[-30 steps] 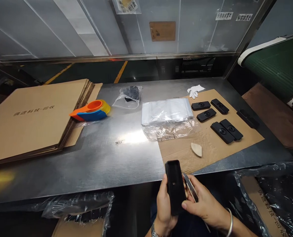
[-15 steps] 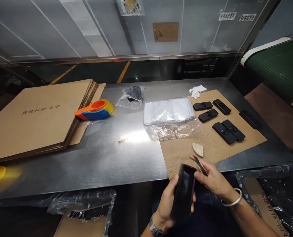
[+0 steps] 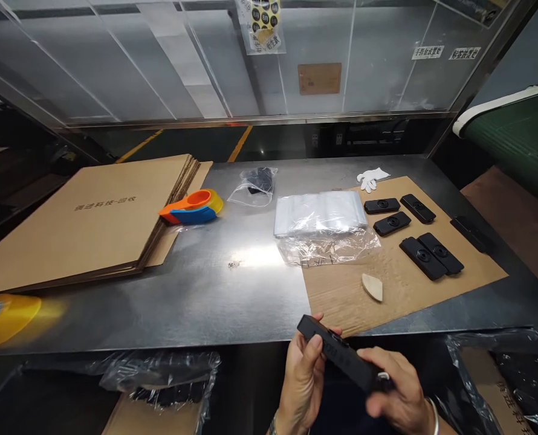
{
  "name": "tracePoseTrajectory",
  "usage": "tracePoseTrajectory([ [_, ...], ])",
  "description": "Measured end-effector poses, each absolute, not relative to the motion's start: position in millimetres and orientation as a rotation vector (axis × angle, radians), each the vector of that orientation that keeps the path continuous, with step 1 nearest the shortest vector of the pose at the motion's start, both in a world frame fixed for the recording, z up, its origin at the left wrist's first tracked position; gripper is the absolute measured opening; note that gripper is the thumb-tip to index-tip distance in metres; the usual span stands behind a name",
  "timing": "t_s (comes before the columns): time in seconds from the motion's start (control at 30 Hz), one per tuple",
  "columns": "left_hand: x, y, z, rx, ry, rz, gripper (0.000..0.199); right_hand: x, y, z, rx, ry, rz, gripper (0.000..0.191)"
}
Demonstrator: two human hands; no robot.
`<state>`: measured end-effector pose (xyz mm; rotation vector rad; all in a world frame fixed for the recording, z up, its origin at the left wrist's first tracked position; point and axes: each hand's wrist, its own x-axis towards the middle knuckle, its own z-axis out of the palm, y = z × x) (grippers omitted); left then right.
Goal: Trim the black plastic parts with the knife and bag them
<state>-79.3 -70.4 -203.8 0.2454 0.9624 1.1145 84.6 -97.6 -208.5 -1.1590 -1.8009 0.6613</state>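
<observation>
My left hand [image 3: 301, 377] is closed round one end of a long black plastic case [image 3: 341, 353], thumb on its near side. The case is tilted in front of the table edge, raised markings showing on its side. At the case's lower right end is my right hand [image 3: 398, 386], fingers closed and partly blurred. A small shiny bit of a thin blade-like tool [image 3: 383, 376] shows between its fingers; the rest is hidden. Several similar black cases, among them one case [image 3: 392, 223], lie on a cardboard sheet [image 3: 337, 296]. Nearer my hands rests a beige wedge-shaped piece [image 3: 372, 287].
Clear plastic bags [image 3: 321, 214] lie mid-table, with a white glove [image 3: 372, 179] behind. Leftward are a tape dispenser [image 3: 194, 207], stacked cardboard [image 3: 101, 211] and a yellow tape roll [image 3: 10, 320]. Plastic-lined boxes, one a right-hand box [image 3: 482, 374], stand below the front edge.
My left hand has turned the case from its hollow side to its outer side, tilting it lower right. My right hand has moved down to the case's end. The view has shifted slightly.
</observation>
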Motion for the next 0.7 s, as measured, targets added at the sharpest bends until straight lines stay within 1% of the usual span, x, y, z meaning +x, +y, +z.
tracePoseTrajectory([
  [0.07,-80.5,-72.8,-202.1,0.345,1.0,1.125,0.048,89.4,-97.8,-203.5,-1.214,-1.729,0.791,0.053],
  [0.1,-81.6,-73.4,-201.5,0.409,1.004,1.123,0.048,91.9,-97.2,-199.8,-1.281,-1.698,0.858,0.052],
  [0.23,-84.8,-75.0,-201.5,0.571,0.981,1.044,0.051,95.2,-92.8,-181.5,-1.507,-1.783,0.972,0.033],
  [0.37,-84.6,-77.1,-205.8,0.606,0.998,1.0,0.053,89.5,-90.1,-169.9,-1.55,-1.998,0.891,0.028],
  [0.53,-84.0,-77.7,-212.9,0.645,1.056,0.995,0.054,85.7,-91.0,-168.2,-1.605,-2.16,0.718,0.028],
  [0.7,-83.4,-75.1,-206.1,0.698,1.079,0.96,0.055,85.7,-90.7,-168.0,-1.589,-2.231,0.601,0.028],
])
